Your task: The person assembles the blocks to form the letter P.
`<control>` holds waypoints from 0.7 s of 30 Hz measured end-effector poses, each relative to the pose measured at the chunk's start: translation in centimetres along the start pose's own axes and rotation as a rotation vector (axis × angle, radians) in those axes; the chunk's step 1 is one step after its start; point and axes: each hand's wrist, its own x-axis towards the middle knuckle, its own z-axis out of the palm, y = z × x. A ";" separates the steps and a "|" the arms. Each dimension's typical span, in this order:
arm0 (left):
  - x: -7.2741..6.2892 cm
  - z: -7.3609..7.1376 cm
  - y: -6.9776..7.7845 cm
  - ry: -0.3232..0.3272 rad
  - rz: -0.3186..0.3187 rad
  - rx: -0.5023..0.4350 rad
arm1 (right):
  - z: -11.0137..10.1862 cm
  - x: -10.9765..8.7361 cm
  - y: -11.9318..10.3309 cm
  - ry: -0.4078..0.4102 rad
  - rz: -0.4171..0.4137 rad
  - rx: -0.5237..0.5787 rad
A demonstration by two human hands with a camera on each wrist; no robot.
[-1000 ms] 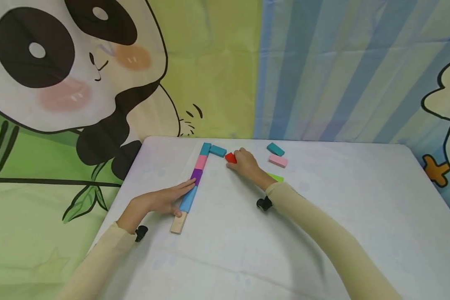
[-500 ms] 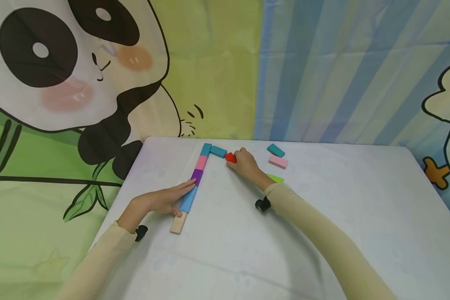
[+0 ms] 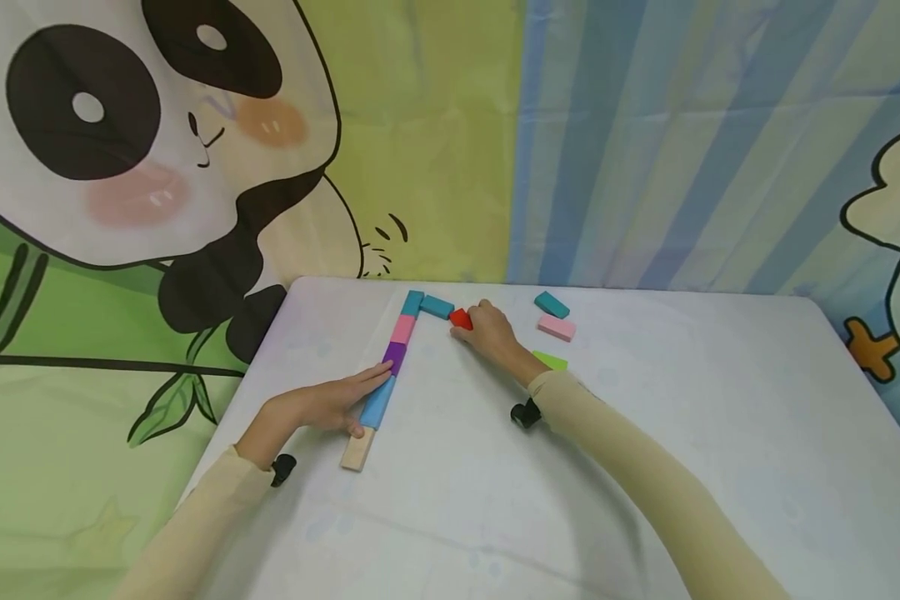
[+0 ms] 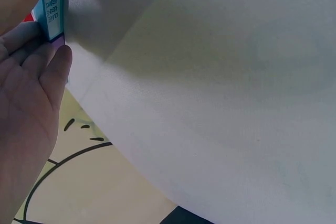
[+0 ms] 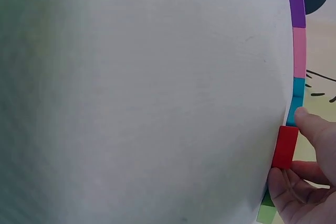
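A line of flat coloured blocks runs away from me on the white table: a bare wood block (image 3: 357,449), a light blue block (image 3: 376,404), a purple block (image 3: 394,358), a pink block (image 3: 402,328) and a teal block (image 3: 413,302). Stretched along its left side, my left hand (image 3: 322,403) touches the purple block with its fingertips, the thumb near the joint of wood and blue. A second teal block (image 3: 437,307) turns off rightward at the far end. Beyond it my right hand (image 3: 495,337) pinches a red block (image 5: 285,148) between thumb and fingers, partly covering it.
Right of my right hand lie a loose teal block (image 3: 552,304) and a pink block (image 3: 557,327). A lime green block (image 3: 551,360) is partly hidden by the right wrist. A curtain with a panda print (image 3: 285,208) hangs behind the white table (image 3: 690,400).
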 end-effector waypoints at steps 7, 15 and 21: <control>0.1 0.1 -0.1 0.001 0.000 0.023 | -3.3 -0.4 1.0 0.031 -0.018 -0.111; -0.1 0.1 -0.2 0.009 -0.005 0.035 | -8.7 -0.5 7.8 -0.004 0.023 -0.267; 0.3 0.3 -0.4 0.007 0.008 0.044 | -9.3 -0.6 11.4 -0.084 0.068 -0.297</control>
